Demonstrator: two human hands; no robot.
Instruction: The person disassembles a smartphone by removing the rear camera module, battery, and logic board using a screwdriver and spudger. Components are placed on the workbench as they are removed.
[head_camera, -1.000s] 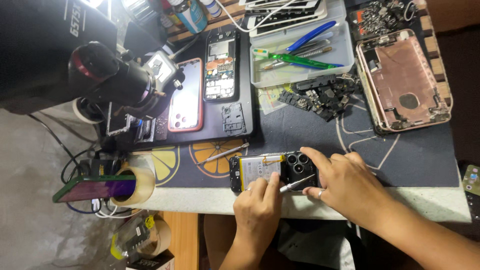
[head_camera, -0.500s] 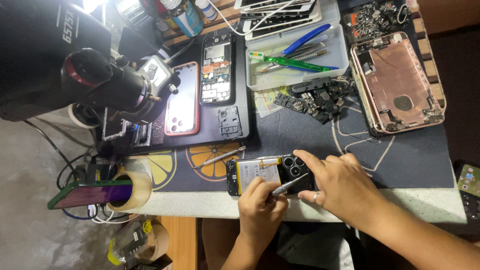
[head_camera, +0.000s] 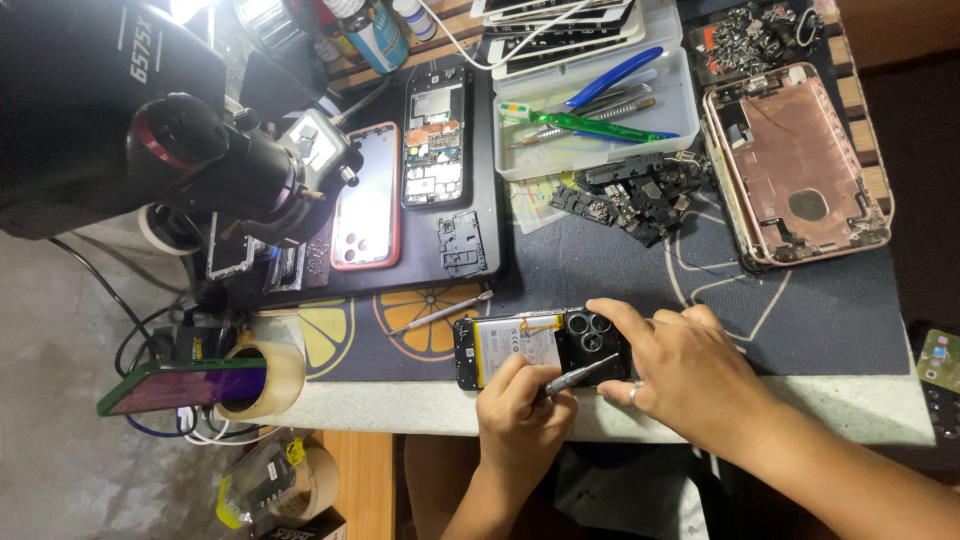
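Black and opened up, a phone with its back cover off (head_camera: 540, 345) is lying near the front edge of the worktable (head_camera: 880, 410), its pale battery and camera cluster facing up. The left hand (head_camera: 522, 412) is pinching a thin screwdriver (head_camera: 578, 375) between curled fingers, the tip resting on the opened phone close to the camera cluster. The right hand (head_camera: 690, 370) is bracing the right end of the phone, fingers bent narrow over its edge and thumb beneath.

Just left of the phone and above it, a metal spudger (head_camera: 440, 313) is lying on the orange-slice mat (head_camera: 400, 325). Farther left of the phone, a roll of clear tape (head_camera: 268, 378) is sitting at the table edge with a green-cased phone (head_camera: 180, 387) propped in it. Well above the phone, a red-cased phone (head_camera: 366, 198) and a bare phone frame (head_camera: 433, 135) are resting on a dark pad, beside a microscope (head_camera: 220, 165). Above and to the right, a clear tray (head_camera: 600, 140) is holding blue and green tools, loose black parts (head_camera: 630, 195) are piled below it, and a rose-gold phone housing (head_camera: 795, 165) is lying far right.
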